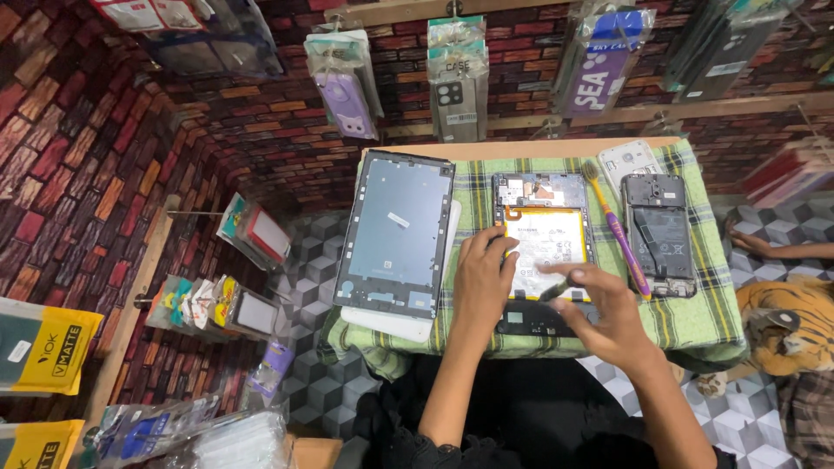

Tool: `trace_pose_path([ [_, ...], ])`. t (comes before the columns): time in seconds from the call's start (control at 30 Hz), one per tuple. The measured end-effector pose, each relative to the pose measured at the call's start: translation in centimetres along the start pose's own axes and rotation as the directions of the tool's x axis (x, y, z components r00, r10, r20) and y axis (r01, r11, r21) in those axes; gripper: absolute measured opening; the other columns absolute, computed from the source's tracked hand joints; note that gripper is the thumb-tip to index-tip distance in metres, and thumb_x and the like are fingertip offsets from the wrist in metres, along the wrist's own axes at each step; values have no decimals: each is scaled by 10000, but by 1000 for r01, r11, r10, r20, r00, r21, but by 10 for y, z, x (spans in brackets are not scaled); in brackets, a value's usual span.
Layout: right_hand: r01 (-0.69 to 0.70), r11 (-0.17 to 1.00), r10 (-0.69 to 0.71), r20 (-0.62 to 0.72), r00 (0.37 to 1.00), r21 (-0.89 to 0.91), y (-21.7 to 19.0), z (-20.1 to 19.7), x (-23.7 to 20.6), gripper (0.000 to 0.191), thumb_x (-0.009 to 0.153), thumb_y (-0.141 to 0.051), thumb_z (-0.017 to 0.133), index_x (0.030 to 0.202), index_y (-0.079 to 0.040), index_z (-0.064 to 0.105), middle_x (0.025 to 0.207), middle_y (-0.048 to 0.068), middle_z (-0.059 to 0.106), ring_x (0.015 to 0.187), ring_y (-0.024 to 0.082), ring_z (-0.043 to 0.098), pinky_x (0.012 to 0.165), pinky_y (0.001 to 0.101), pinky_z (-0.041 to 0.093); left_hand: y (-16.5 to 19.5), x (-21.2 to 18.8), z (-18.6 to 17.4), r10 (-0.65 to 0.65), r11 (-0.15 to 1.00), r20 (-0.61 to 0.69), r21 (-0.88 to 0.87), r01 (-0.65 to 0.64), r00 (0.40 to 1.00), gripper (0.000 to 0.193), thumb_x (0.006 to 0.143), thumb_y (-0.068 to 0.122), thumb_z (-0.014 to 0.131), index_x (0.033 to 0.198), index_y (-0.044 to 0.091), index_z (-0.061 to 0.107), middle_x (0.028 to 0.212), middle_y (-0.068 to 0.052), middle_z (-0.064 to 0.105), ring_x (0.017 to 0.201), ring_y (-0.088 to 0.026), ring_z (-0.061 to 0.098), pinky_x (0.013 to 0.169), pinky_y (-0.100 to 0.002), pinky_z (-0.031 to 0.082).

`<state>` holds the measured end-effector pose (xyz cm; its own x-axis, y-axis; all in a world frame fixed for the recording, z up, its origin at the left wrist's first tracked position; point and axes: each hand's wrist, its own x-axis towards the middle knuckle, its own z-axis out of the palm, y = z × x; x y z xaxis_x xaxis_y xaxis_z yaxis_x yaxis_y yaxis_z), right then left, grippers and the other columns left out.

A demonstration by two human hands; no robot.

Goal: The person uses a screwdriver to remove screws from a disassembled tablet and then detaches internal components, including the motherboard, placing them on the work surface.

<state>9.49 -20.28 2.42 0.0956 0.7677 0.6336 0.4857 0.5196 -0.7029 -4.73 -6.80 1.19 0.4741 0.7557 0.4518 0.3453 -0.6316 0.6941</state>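
Both bare forearms are reaching forward from below. The left hand [483,276] is lying palm down, fingers curled, wrist straight. The right hand [608,317] is angling inward across the front, thumb and fingers pinching together, wrist bent slightly.

Checked woven cloth [695,313]; matt metal tablet frame [395,234]; glossy yellow battery [549,247]; plastic toothbrush [617,230].

Grey tablet frame [395,234] at left, purple-yellow toothbrush [618,230], opened phone [659,233] on green plaid cloth [695,317], hanging phone cases [457,78].
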Motion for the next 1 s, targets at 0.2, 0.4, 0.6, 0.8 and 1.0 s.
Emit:
trace_pose_path([
  [0.2,-74,990,61,-110,992,-122,-10,2,11,489,886,74,718,1284,-105,497,1148,158,709,1097,250,741,926,380,615,0,1,-1,-4,1000,-2,-11,4,1000,190,907,119,717,1083,51,740,1269,-74,662,1193,-293,596,1006,-412,500],
  [0.4,-28,979,7,-107,994,-201,-22,5,14,455,874,91,670,1260,-55,480,1163,175,684,1124,301,709,1039,444,522,-1,0,-2,20,1000,-16,-9,-20,1000,195,920,121,719,1100,50,735,1271,-82,656,1190,-294,594,1014,-412,501],
  [0.6,-154,979,132,-167,977,-130,-29,7,19,416,855,31,727,1190,-85,510,1118,124,717,1035,237,747,1004,403,542,0,1,-2,2,1000,-1,-1,-2,1000,190,909,127,722,1085,54,735,1265,-76,655,1191,-286,592,1002,-407,502],
  [0.8,-59,916,2,-141,990,-397,-36,-1,19,522,758,14,801,1170,-73,492,1160,172,682,1116,316,684,940,432,540,1,2,-1,-2,1000,-2,0,2,1000,195,907,125,720,1087,52,739,1263,-73,657,1196,-284,590,1011,-407,500],
  [1.0,-176,947,149,-119,982,-269,-41,-10,23,437,879,14,703,1226,-83,454,1170,96,720,1143,236,728,1011,397,562,0,3,0,1,1000,1,12,-1,1000,185,915,128,717,1082,51,738,1268,-74,657,1196,-281,591,1016,-407,498],
])
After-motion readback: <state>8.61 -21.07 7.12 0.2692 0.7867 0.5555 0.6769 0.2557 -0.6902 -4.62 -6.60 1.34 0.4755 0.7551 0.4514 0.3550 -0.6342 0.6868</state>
